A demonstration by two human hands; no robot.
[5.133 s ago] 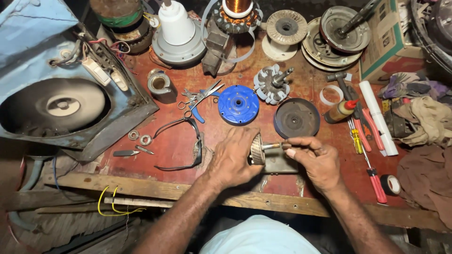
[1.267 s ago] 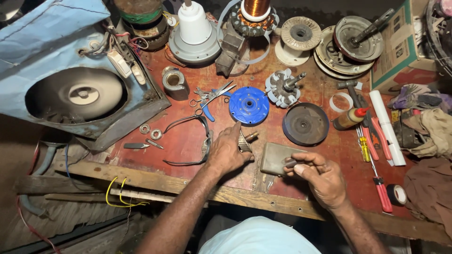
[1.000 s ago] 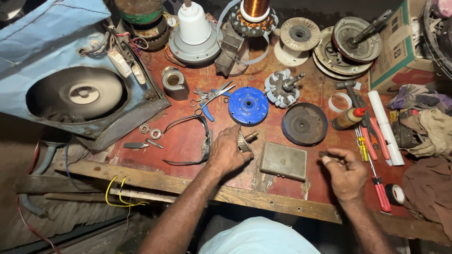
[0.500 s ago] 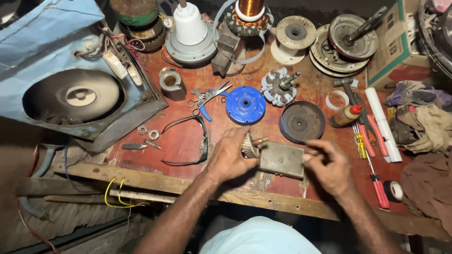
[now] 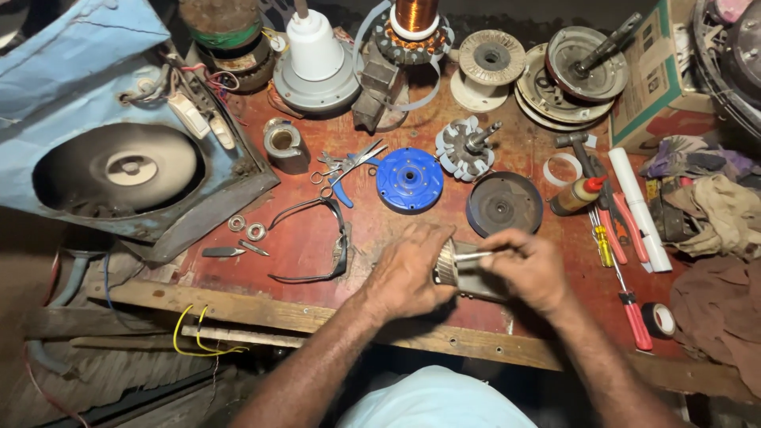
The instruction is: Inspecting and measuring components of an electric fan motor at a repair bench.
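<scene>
Gripping a small motor rotor in the left hand, the person held it just above the front edge of the bench, over a flat greyish metal plate that lay under both hands. The left fingers were curled shut round the rotor's ribbed body; the right hand was pinched closed on the thin shaft that stuck out of it. The two hands sat close together, almost touching.

The main risk looked like a slip. The shaft was slim and the pinch on it slight, so a hard pull or twist could have let it jump free and sent the rotor off the near edge, which lay just below. A sideways wrench could also, at a guess, have bent the shaft or scuffed the ribs.

Clutter added to the risk. A dark round disc and a blue round cover lay just behind the hands, with spectacles to the left and red-handled screwdrivers towards the right edge. A sudden jerk of either elbow could have knocked these about. Loose washers farther left could have rolled away.
</scene>
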